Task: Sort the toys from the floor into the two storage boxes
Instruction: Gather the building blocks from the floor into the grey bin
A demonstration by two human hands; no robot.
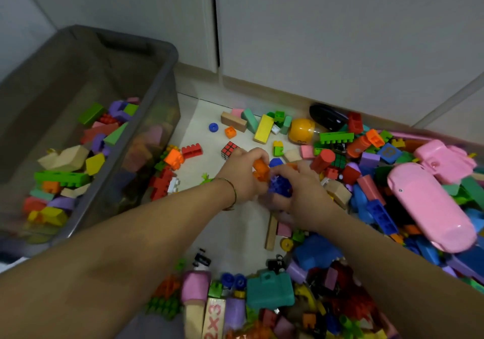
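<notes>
The left hand (242, 177) clasps an orange brick (260, 168). The right hand (303, 197) curls round a blue studded piece (280, 185), though blur hides how firm that grip is. Both hover at mid-frame, just over the floor (235, 234). On the way to the grey storage box (170, 82) at upper left, a loose pinch could drop a piece among the loose bricks (192, 150), or a hurried toss could put it in the wrong box.

The storage box (167, 76) is smoky, translucent grey plastic. The pink case (429, 207) and yellow egg (301, 130) are glossy plastic; the teal suitcase (269, 290) looks matt. The plain block (233, 121) is bare wood. The left hand (241, 173) grips an orange brick (260, 169) of smooth plastic, the right hand (306, 197) a blue plastic piece (281, 185). The floor (204, 139) is smooth.
</notes>
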